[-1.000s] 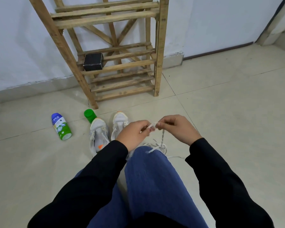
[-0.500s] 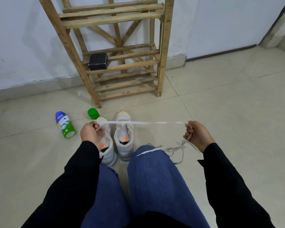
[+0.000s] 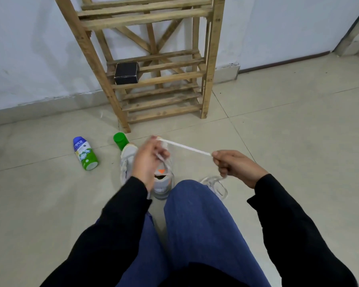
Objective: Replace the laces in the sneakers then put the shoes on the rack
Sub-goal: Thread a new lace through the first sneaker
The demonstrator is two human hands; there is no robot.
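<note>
Two hands stretch a flat white shoelace [image 3: 188,148] taut: left hand [image 3: 146,164] pinches one end, right hand [image 3: 237,167] clenches round the other at its 3 o'clock. Pair of grey-white sneakers [image 3: 161,186] stands under left hand; slatted wooden rack [image 3: 164,79] at 12 o'clock.

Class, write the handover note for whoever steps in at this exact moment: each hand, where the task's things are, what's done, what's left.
Left hand: pinches one end of a white lace, above the sneakers.
Right hand: pinches the lace further along, holding it taut; the rest trails down to a loose coil on the floor by the right knee.
Sneakers: side by side on the floor in front of the rack, partly hidden by the left hand.
Done: lace in hand; no threading can be seen.
Left: lace both sneakers, then set them on the rack.
</note>
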